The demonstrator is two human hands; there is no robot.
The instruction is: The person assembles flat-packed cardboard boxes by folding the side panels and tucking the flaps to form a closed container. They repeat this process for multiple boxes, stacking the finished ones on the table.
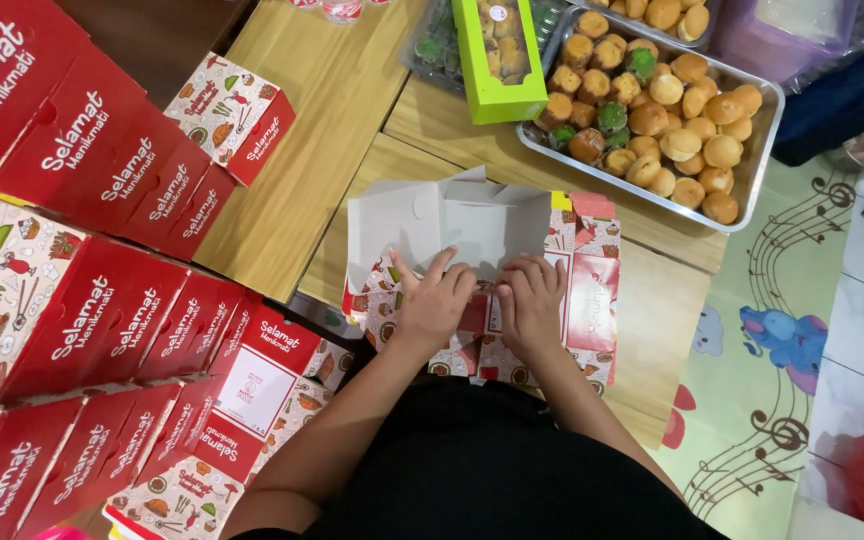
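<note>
Both hands on the flat carton
Left hand (432, 305) and right hand (532, 305) press open-palmed, grasping nothing, on the half-folded red-and-white carton (472, 235); red boxes (102, 250) stacked left.

Both hands, left hand (432, 305) and right hand (532, 305), press flat on a half-folded snack box (472, 235) at frame centre on the wooden bench (302, 170); finished red boxes (102, 290) stack at left, a metal tray of cakes (752, 175) sits upper right
</note>
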